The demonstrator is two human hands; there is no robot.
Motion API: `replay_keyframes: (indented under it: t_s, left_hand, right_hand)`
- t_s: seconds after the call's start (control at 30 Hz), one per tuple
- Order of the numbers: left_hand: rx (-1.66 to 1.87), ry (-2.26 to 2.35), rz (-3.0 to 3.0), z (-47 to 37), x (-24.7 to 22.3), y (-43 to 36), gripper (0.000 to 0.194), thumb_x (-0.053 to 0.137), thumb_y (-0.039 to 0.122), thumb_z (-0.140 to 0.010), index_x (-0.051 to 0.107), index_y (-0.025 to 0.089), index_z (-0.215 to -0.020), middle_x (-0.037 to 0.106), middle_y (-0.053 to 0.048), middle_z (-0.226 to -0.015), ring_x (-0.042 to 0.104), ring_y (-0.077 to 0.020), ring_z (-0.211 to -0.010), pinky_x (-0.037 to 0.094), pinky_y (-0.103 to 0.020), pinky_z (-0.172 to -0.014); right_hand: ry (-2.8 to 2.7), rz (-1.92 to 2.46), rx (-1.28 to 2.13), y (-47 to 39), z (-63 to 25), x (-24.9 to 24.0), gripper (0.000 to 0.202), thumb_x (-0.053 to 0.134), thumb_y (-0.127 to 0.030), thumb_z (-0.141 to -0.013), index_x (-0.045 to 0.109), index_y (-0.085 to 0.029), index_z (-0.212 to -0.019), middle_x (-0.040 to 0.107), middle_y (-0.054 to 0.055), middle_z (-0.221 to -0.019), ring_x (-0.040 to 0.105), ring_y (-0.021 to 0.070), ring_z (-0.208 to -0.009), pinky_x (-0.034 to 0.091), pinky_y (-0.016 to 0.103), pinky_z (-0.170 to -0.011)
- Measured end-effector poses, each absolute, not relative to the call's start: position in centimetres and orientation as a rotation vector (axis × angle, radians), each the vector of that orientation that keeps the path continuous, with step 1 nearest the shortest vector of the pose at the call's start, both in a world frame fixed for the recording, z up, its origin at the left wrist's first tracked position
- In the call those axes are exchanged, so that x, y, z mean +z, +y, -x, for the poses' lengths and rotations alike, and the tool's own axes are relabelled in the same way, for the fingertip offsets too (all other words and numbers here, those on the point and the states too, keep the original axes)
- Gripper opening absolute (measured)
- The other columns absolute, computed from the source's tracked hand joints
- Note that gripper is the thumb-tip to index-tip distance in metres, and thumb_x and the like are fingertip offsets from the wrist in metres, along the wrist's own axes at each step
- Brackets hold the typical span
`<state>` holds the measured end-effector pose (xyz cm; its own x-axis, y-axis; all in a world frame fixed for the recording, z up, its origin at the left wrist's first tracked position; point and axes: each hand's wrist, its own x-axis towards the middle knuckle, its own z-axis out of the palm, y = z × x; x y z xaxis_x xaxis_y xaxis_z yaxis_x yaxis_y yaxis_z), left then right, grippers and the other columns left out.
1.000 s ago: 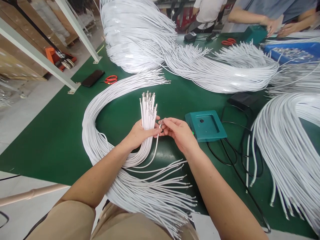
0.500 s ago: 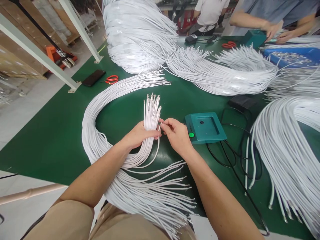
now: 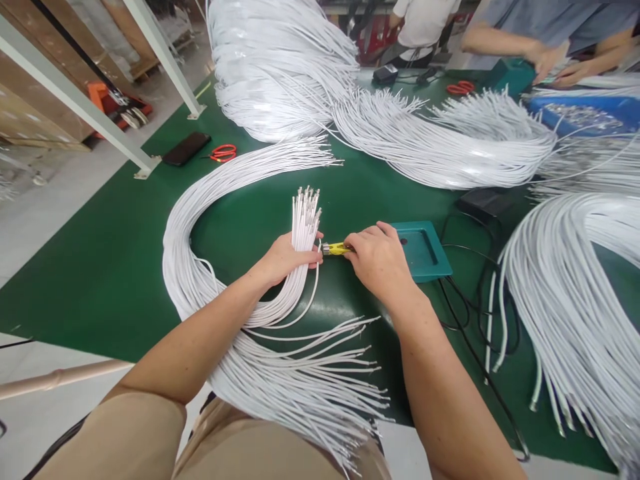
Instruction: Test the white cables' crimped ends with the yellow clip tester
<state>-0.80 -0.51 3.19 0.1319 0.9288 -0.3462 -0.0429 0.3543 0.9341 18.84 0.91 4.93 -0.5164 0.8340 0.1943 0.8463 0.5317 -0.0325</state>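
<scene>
My left hand (image 3: 295, 259) is closed around an upright bundle of white cables (image 3: 303, 233), whose metal-tipped ends stick up above the fingers. One single cable curves down beside the bundle from my left fingertips. My right hand (image 3: 376, 257) grips a small yellow tool with a metal end (image 3: 336, 249); its exact kind is unclear. That metal end meets the fingertips of my left hand, next to the single cable's end. The bundle bends round toward my body and joins a larger mass of white cables (image 3: 295, 380) with loose ends fanned out to the right.
A teal device (image 3: 425, 250) with black cords sits partly behind my right hand. More cable bundles (image 3: 565, 293) lie at right and back. At back left are a dark phone (image 3: 187, 149) and red-handled scissors (image 3: 223, 153). A co-worker's hands (image 3: 557, 67) work beside a blue tray (image 3: 587, 115).
My right hand has gone from pinching at the single cable's end to holding the yellow tool there, and sits farther right. My left hand still holds the bundle.
</scene>
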Motion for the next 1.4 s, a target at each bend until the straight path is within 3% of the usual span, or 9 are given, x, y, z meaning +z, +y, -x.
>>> replay_keyframes:
  t_s: [0.2,0.43,0.7,0.83,0.9,0.97,1.17,1.3,1.4]
  left_hand:
    - [0.856,1.281,-1.035,0.6,2.5,-0.2,0.048,0.075,0.015,-0.060,0.062,0.015,-0.107,0.067,-0.001,-0.072,0.064,-0.0137,-0.062,0.053,-0.030,-0.070]
    - [0.828,1.356,-1.170,0.5,1.5,0.1,0.046,0.074,0.018,-0.060,0.063,0.017,-0.105,0.068,-0.001,-0.072,0.064,-0.0154,-0.060,0.053,-0.032,-0.071]
    - [0.768,1.440,-1.306,0.3,1.9,0.0,0.042,0.071,0.018,-0.060,0.065,0.018,-0.102,0.067,0.000,-0.067,0.064,-0.0171,-0.058,0.050,-0.032,-0.069]
    - [0.771,1.422,-1.268,0.3,1.6,0.2,0.043,0.071,0.017,-0.059,0.065,0.016,-0.101,0.068,0.000,-0.066,0.062,-0.0167,-0.057,0.050,-0.032,-0.069]
    - [0.780,1.392,-1.233,0.4,1.4,0.3,0.041,0.071,0.017,-0.059,0.065,0.016,-0.100,0.068,-0.001,-0.066,0.062,-0.0169,-0.058,0.050,-0.033,-0.070]
    - [0.786,1.374,-1.200,0.7,1.3,0.3,0.041,0.072,0.016,-0.058,0.065,0.015,-0.099,0.068,-0.001,-0.066,0.062,-0.0172,-0.059,0.050,-0.033,-0.070]
    - [0.852,1.363,-1.114,1.4,2.5,-0.1,0.042,0.073,0.018,-0.060,0.064,0.015,-0.102,0.066,-0.001,-0.073,0.060,-0.0139,-0.061,0.050,-0.030,-0.067]
    - [0.982,1.224,-1.046,1.4,3.3,-0.5,0.046,0.077,0.021,-0.059,0.063,0.016,-0.103,0.067,-0.004,-0.098,0.061,-0.0129,-0.074,0.049,-0.027,-0.073]
    - [1.012,1.152,-0.996,1.3,3.5,-0.6,0.056,0.081,0.024,-0.057,0.060,0.016,-0.108,0.067,-0.005,-0.099,0.061,-0.0143,-0.080,0.049,-0.028,-0.076]
  right_hand:
    - [-2.613,1.427,-0.071,1.2,-18.4,4.7,0.019,0.050,-0.006,-0.077,0.063,-0.017,-0.086,0.066,0.005,-0.074,0.054,0.0203,-0.077,0.024,0.038,-0.103]
    - [-2.521,1.431,-0.010,1.6,-18.5,4.2,0.019,0.047,-0.004,-0.072,0.060,-0.018,-0.072,0.063,0.003,-0.065,0.047,0.0182,-0.070,0.027,0.036,-0.101]
    - [-2.511,1.418,0.008,1.5,-18.5,4.5,0.018,0.049,-0.006,-0.075,0.061,-0.019,-0.072,0.061,0.003,-0.062,0.051,0.0193,-0.073,0.030,0.039,-0.102]
    - [-2.379,1.496,-0.167,1.1,-19.0,4.6,0.015,0.053,-0.020,-0.084,0.063,-0.016,-0.094,0.068,0.011,-0.098,0.051,0.0281,-0.107,0.014,0.057,-0.109]
    - [-2.242,1.625,-0.292,1.0,-19.5,4.4,0.025,0.051,-0.023,-0.087,0.060,-0.012,-0.108,0.060,0.018,-0.120,0.043,0.0335,-0.121,0.013,0.064,-0.105]
    - [-2.194,1.709,-0.352,1.0,-19.9,3.9,0.031,0.047,-0.023,-0.090,0.057,-0.011,-0.116,0.054,0.021,-0.130,0.040,0.0358,-0.125,0.016,0.066,-0.103]
    - [-2.198,1.627,-0.281,1.0,-19.6,4.2,0.031,0.049,-0.024,-0.090,0.058,-0.011,-0.116,0.056,0.020,-0.126,0.045,0.0337,-0.120,0.023,0.059,-0.103]
    - [-2.412,1.131,0.190,-0.8,-16.8,5.8,0.021,0.047,-0.027,-0.092,0.066,-0.018,-0.093,0.068,0.009,-0.096,0.057,0.0216,-0.092,0.043,0.035,-0.083]
    - [-2.658,0.776,0.325,-2.9,-14.3,5.9,0.017,0.052,-0.023,-0.088,0.065,-0.019,-0.079,0.068,0.006,-0.080,0.057,0.0207,-0.084,0.044,0.032,-0.076]
